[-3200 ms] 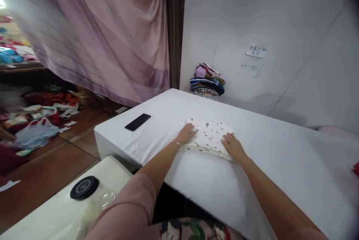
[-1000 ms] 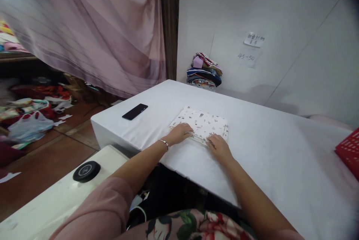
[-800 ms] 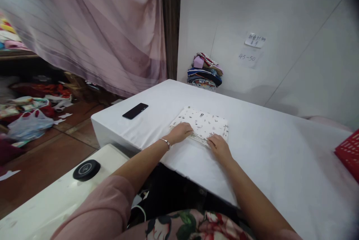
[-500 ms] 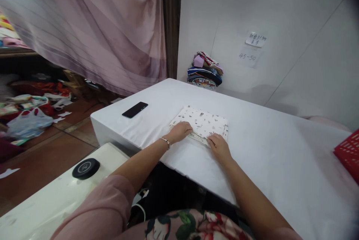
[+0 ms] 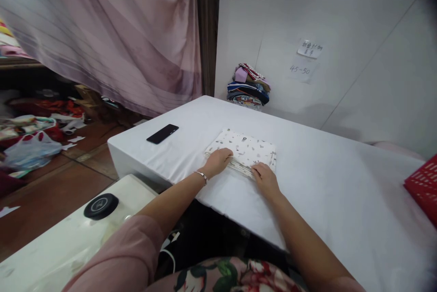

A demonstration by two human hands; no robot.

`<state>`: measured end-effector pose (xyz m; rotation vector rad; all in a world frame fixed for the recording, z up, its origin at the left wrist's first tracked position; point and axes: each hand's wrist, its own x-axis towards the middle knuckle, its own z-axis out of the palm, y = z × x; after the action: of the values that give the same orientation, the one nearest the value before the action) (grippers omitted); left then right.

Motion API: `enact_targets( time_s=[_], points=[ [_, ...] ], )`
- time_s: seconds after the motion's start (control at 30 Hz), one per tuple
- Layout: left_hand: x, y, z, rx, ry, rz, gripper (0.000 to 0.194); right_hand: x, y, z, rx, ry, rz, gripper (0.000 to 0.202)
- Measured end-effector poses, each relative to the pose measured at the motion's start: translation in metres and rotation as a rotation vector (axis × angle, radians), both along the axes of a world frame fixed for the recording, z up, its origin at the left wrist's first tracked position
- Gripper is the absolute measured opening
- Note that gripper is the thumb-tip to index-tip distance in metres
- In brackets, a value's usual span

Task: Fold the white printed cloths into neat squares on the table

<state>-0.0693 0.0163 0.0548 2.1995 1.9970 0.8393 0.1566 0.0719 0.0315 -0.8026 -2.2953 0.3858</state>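
Observation:
A folded white cloth [image 5: 247, 145] with small grey and dark prints lies flat on the white-covered table [image 5: 327, 183], its layers stacked along the near edge. At the near left corner, my left hand [image 5: 219, 161] pinches that edge between thumb and fingers; a bracelet circles the wrist. My right hand [image 5: 265, 177] grips the same edge near its right end, fingers curled in. The fingertips of both hands are partly hidden against the layers.
A black phone [image 5: 163, 133] lies on the table's left part. Stacked folded clothes [image 5: 248, 86] stand against the wall behind. A red basket [image 5: 422, 189] sits at the right edge. Lower left, a white surface holds a round black object [image 5: 101, 206]. A pink curtain [image 5: 164, 32] hangs at the left.
Both hands stay at the cloth's near edge, which looks slightly lifted, with more of its layers showing. The whole view has shifted a little.

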Motion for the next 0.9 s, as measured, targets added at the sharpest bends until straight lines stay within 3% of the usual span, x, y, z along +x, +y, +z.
enact_targets(
  time_s=[0.1, 0.3, 0.7, 0.9],
  points=[
    [0.001, -0.002, -0.003, 0.009, 0.021, 0.030, 0.019, 0.000, 0.001, -0.002, 0.023, 0.003, -0.005, 0.022],
    [0.003, -0.004, -0.004, 0.048, 0.159, -0.107, 0.028, 0.000, 0.004, -0.008, 0.017, 0.033, -0.016, 0.023],
    [0.010, 0.001, 0.008, -0.017, 0.267, -0.086, 0.012, 0.001, 0.002, -0.005, 0.019, 0.026, -0.008, 0.024],
    [0.013, 0.005, 0.008, -0.017, 0.352, -0.119, 0.015, 0.001, 0.001, -0.005, -0.001, 0.032, 0.000, 0.024]
  ],
)
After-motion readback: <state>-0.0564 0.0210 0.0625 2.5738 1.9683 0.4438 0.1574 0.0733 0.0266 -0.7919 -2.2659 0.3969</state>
